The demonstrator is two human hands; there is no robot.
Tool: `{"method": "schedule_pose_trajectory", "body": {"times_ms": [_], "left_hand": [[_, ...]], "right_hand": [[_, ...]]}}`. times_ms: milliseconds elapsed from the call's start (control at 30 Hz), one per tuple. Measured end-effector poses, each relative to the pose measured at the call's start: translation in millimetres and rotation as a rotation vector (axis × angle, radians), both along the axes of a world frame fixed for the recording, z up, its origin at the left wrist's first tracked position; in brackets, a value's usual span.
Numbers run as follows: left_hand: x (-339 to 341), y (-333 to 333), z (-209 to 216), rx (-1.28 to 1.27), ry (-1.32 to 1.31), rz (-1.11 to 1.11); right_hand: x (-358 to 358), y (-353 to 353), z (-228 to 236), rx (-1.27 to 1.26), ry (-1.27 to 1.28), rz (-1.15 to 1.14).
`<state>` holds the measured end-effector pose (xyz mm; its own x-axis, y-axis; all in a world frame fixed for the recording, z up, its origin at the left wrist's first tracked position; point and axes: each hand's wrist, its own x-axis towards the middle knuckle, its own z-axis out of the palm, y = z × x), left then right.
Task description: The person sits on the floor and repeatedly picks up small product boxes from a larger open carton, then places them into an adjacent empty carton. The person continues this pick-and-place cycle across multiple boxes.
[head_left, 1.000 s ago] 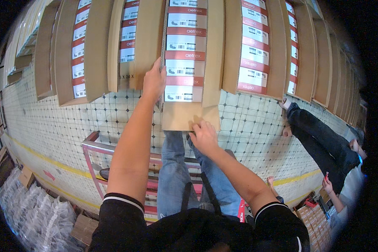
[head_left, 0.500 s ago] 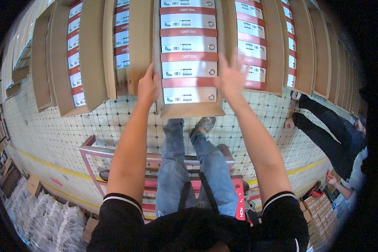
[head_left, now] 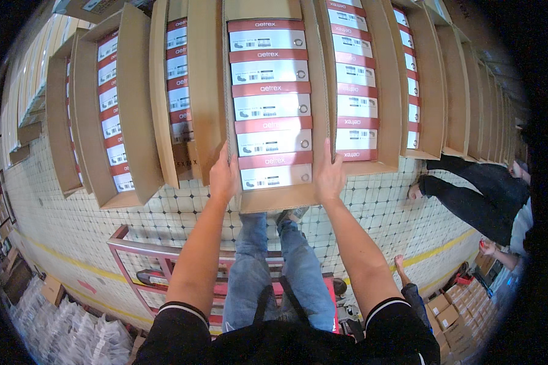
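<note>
Straight ahead is an open brown cardboard carton (head_left: 278,201) holding a row of white shoe boxes (head_left: 271,74) with red lids, their labelled ends facing up. My left hand (head_left: 223,176) grips the carton's left wall near its near end, fingers along the edge. On the opposite wall, my right hand (head_left: 330,177) has closed round the edge at about the same height. Part of each hand's fingers is hidden by the cardboard. Both forearms reach forward, roughly parallel.
Similar open cartons stand alongside, left (head_left: 134,103) and right (head_left: 386,91). A red-framed metal cart (head_left: 146,244) is by my legs. To the right is a person in dark trousers (head_left: 469,194). Plastic-wrapped goods (head_left: 73,322) and stacked boxes (head_left: 463,310) lie behind.
My right hand, apart from the wall with blurred, spread fingers before, now grips the carton's right edge. Cartons appear lower in view, and the row's far end now shows.
</note>
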<state>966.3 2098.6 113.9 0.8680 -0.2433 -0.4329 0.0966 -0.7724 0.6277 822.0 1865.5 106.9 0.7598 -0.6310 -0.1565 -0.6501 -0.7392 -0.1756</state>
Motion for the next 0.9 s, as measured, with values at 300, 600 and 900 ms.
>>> {"method": "schedule_pose_trajectory", "body": {"times_ms": [300, 600, 900], "left_hand": [[10.3, 2.9, 6.9, -0.036, 0.052, -0.121], [83.3, -45.7, 3.5, -0.048, 0.063, -0.052], [162.1, -111.7, 11.4, 0.043, -0.103, 0.013]], "right_hand": [[9.2, 1.6, 9.5, 0.092, 0.272, -0.076], [80.7, -28.0, -1.9, -0.039, 0.056, -0.172], [96.0, -20.8, 26.2, 0.050, 0.132, -0.184]]}}
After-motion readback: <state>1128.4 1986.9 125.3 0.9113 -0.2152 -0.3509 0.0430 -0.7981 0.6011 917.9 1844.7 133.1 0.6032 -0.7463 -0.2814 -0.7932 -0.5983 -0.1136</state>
